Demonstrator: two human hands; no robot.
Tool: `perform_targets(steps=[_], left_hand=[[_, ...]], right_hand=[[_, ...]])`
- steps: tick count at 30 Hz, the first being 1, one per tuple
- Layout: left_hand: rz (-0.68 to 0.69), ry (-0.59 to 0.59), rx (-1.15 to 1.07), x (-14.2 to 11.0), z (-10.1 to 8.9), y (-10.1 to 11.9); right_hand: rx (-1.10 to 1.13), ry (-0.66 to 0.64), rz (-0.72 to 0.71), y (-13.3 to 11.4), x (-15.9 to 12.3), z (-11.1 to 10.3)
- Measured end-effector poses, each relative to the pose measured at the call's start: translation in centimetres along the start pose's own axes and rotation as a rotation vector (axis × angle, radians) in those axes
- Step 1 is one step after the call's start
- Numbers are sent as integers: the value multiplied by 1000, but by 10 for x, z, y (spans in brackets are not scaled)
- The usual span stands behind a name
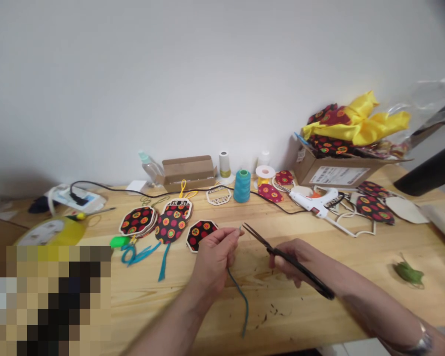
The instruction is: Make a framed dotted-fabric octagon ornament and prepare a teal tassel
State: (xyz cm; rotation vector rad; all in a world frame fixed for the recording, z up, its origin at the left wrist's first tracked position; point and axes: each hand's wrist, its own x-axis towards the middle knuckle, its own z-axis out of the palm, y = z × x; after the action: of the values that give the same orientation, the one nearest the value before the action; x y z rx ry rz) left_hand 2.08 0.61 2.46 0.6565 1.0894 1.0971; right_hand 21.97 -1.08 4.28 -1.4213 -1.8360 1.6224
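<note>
My left hand [217, 254] pinches a teal cord [244, 295], whose tip pokes out above the fingertips while the rest dangles toward the wood. In my right hand [296, 259] is a pair of black scissors [300, 269]. The blades point up and left, slightly parted, with their tips close to the cord's end but apart from it. Partly hidden behind my left hand lies an octagonal patterned fabric piece [199, 235] with a pale rim. Further left, another patterned piece [170, 225] has teal tassels [163, 264] and a yellow loop.
A teal thread spool [242, 187] stands near the wall. To the right are a white glue gun [321, 202] with a black cable and a cardboard box [341, 170] heaped with fabric. Green yarn [409, 272] lies at right. Dark scraps [272, 311] are scattered in front.
</note>
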Motion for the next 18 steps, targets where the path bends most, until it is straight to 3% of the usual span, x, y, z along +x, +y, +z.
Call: perform_targets(steps=[7, 18], left_hand=[[13, 4, 34, -1, 1, -1], [0, 9, 45, -1, 0, -2]], right_hand=[[58, -149, -57, -1, 17, -1], [80, -164, -71, -2, 22, -2]])
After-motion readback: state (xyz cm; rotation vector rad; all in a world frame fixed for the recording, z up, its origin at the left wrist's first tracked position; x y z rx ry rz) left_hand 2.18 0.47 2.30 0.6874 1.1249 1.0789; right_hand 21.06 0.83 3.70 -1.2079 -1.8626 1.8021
